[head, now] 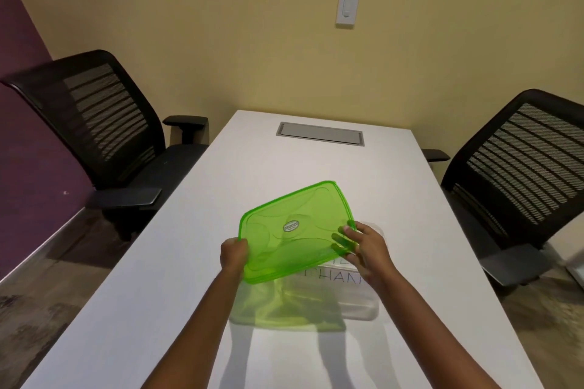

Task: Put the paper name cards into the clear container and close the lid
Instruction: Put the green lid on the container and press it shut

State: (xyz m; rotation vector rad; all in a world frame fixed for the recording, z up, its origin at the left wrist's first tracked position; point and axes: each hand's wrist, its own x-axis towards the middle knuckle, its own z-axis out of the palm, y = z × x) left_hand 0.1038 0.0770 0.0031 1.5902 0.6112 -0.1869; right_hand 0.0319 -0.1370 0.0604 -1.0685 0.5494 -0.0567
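Note:
A translucent green lid (294, 230) with a small round sticker is held tilted above the table. My left hand (233, 254) grips its near left corner and my right hand (363, 245) grips its right edge, fingers under the lid. Below and behind the lid lies the clear container (363, 303), largely hidden by it. A white paper name card (338, 276) with dark letters shows through inside the container. The lid is above the container and apart from its rim.
The white table (158, 294) runs away from me, with a grey cable hatch (320, 133) at its far end. A black mesh office chair (104, 136) stands at the left and another (518, 183) at the right. A wall switch (347, 6) is on the yellow wall.

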